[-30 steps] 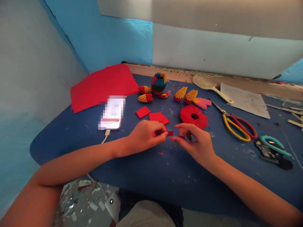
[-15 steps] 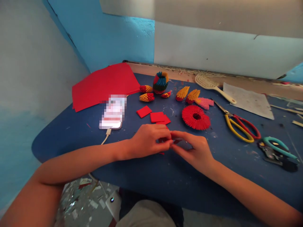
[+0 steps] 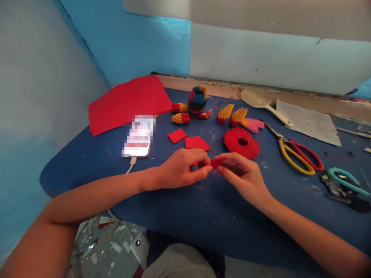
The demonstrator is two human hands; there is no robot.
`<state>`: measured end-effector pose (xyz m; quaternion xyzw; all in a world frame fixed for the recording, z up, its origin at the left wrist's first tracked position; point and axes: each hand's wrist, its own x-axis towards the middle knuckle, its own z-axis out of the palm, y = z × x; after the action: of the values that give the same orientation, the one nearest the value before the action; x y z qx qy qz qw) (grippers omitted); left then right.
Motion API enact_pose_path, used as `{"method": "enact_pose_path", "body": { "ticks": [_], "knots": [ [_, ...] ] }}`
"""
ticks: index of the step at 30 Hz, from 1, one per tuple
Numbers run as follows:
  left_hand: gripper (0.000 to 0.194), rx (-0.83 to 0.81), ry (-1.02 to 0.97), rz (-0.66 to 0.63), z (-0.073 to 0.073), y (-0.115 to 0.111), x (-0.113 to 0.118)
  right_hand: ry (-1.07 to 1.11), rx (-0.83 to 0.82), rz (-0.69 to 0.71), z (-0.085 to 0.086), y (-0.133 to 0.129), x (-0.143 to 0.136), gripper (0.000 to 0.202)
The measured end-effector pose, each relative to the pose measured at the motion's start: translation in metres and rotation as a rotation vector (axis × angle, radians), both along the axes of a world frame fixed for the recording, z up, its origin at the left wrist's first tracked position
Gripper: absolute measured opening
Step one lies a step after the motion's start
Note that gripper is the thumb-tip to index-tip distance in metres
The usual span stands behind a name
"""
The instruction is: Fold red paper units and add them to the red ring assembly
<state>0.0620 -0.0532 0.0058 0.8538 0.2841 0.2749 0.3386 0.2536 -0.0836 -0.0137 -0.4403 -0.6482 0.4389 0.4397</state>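
A small piece of red paper (image 3: 215,164) is pinched between my two hands above the blue table. My left hand (image 3: 187,166) grips its left end with thumb and fingertips, and my right hand (image 3: 242,172) grips the right end. Its exact folds are too small to make out. Just beyond my left hand lie cut red paper rectangles (image 3: 177,135), some overlapping. A red ring of folded paper pieces (image 3: 242,143) rests behind my right hand. One tiny red scrap (image 3: 198,188) is on the table below my left hand.
Large red sheets (image 3: 127,102) and a charging phone (image 3: 140,135) are on the left. Folded-paper models (image 3: 198,100) stand at the back. A hairbrush (image 3: 266,106), scissors (image 3: 300,152) and a teal-handled tool (image 3: 344,185) lie right. The blue table's (image 3: 174,216) front edge is near my lap.
My right hand has shifted slightly right, away from my left. More of the red paper now shows between the fingertips. The view has also moved a little.
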Motion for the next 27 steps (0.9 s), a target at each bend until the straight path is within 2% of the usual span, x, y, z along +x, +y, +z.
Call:
{"method": "enact_pose_path", "body": {
  "ticks": [3, 8, 12, 15, 20, 27],
  "knots": [
    [0.012, 0.001, 0.029, 0.052, -0.0014, 0.0008, 0.0004, 0.012, -0.043, -0.055, 0.0008, 0.0032, 0.0010, 0.005],
    [0.007, 0.018, 0.088, 0.188, -0.0040, 0.0042, 0.0009, -0.017, -0.034, -0.097, -0.0008, 0.0067, 0.0046, 0.006],
    [0.016, -0.118, 0.096, 0.139, -0.0058, 0.0040, 0.0015, -0.053, -0.008, -0.056, -0.0028, 0.0054, 0.0031, 0.004],
    [0.018, -0.160, 0.118, 0.107, -0.0059, 0.0027, 0.0022, -0.111, 0.043, -0.039, -0.0046, 0.0036, -0.0001, 0.004],
    [0.020, -0.262, 0.168, 0.105, -0.0034, 0.0018, 0.0037, -0.257, 0.200, -0.043, -0.0060, 0.0007, -0.0018, 0.008],
    [0.018, -0.612, -0.007, 0.128, -0.0054, 0.0040, 0.0053, -0.483, 0.607, -0.033, -0.0064, -0.0021, 0.0054, 0.019]
  ]
}}
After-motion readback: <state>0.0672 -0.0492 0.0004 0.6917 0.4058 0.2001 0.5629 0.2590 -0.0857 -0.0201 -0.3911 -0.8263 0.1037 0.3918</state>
